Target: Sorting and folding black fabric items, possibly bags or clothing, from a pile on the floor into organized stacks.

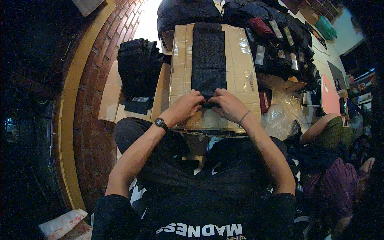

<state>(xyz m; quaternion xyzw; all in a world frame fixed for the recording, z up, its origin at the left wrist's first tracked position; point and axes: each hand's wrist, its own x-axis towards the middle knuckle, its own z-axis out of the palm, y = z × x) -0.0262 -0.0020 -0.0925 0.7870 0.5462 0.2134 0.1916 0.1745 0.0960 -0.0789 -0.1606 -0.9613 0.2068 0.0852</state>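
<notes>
Dark folded cloth: lies lengthwise along the middle of a taped cardboard board, near end at the board's near edge. Left hand and right hand: fingers closed, pinching that near end. Stacked dark garments beside the board's left edge.

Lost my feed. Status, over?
Left hand and right hand both pinching near end of dark folded cloth. Cloth flat on taped cardboard board. Nothing in the way.

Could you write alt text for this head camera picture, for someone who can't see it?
Seen from above, a person's left hand and right hand pinch the near end of a long dark folded garment lying on a taped cardboard board. Stacks of dark clothes lie around.
</notes>
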